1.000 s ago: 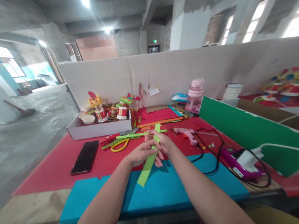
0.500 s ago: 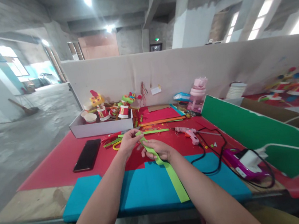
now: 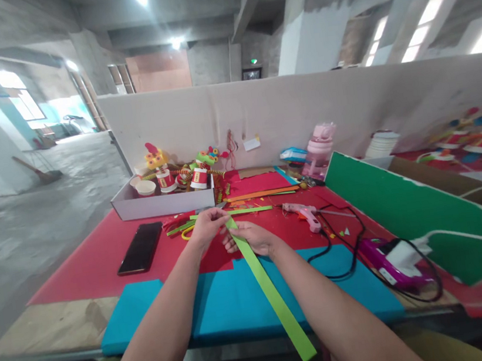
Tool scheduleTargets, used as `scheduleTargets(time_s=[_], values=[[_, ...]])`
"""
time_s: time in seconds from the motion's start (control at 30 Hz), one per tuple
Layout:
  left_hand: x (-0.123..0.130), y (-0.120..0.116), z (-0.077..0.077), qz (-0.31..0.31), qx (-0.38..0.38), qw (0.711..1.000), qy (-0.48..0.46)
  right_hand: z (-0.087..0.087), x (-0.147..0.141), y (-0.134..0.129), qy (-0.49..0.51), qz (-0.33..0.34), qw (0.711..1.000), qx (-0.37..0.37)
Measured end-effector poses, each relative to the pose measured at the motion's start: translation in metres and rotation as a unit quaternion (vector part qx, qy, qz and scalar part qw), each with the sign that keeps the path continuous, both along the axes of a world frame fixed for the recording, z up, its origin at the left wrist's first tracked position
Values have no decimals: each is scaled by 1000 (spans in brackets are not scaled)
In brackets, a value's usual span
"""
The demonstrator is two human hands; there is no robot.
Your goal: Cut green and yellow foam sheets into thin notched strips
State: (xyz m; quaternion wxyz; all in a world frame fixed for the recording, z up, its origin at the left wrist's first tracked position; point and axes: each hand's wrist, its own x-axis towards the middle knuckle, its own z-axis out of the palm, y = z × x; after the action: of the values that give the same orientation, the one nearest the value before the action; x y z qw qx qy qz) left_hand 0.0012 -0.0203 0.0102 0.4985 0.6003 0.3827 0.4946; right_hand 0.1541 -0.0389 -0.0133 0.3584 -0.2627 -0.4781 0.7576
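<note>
The person's two hands meet over the red sheet (image 3: 87,260) at the middle of the table, both at the far end of a light-green strip (image 3: 268,286). The left hand (image 3: 209,227) has thumb and fingers pinched on that far tip. The right hand (image 3: 254,239) lies just to the right and nearer, its curled fingers behind the strip and showing at its left side; whether it clamps the strip or only supports it, one cannot tell.

The strip's long axis runs slantwise, from the hands at the far left to a square-cut end at the near right. It looks straight along its visible length, passes above the blue sheet (image 3: 147,314) between the two forearms, and its near end reaches past the table's near edge in this view.

Just beyond the hands, a thin green strip (image 3: 251,210) lies on the red sheet with its long axis running left to right, and orange strips (image 3: 264,193) lie much the same way farther off. Yellow handles (image 3: 189,233) show partly behind the left hand. A black phone (image 3: 140,248) lies to the left, and a pink glue gun (image 3: 305,214) to the right.
</note>
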Motion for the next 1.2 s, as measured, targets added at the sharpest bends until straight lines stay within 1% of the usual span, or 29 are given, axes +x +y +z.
scheduleTargets(time_s=[0.13,0.23,0.33,0.5,0.57,0.63,0.7,0.77,0.87,0.9,0.97,1.1,1.2], values=[[-3,4,-1,14,21,999,30,-1,-1,2,19,-30,999,-14],[-6,6,-2,19,32,998,47,-3,1,5,13,-49,998,-25],[-7,6,0,26,53,996,68,-6,3,7,3,-44,999,-28],[-9,3,4,0,60,997,57,-3,5,6,-12,-31,999,20],[-9,3,4,-1,74,995,73,-2,4,6,-19,-48,998,35],[-9,4,2,9,89,990,105,-1,3,6,-30,-76,996,38],[-8,5,0,10,93,988,123,-2,1,7,-45,-91,994,37],[-8,5,-1,4,84,992,98,-3,0,7,-50,-94,994,37],[-12,5,1,1,80,996,28,-3,1,9,-15,-108,993,43],[-14,5,2,-6,87,996,15,-2,2,9,0,-110,993,41],[-18,5,4,-34,112,993,18,0,3,9,12,-97,995,31],[-25,5,9,-91,156,981,77,3,6,5,-22,-42,999,18],[-31,5,12,-135,179,966,129,4,7,4,-47,-21,998,29]])
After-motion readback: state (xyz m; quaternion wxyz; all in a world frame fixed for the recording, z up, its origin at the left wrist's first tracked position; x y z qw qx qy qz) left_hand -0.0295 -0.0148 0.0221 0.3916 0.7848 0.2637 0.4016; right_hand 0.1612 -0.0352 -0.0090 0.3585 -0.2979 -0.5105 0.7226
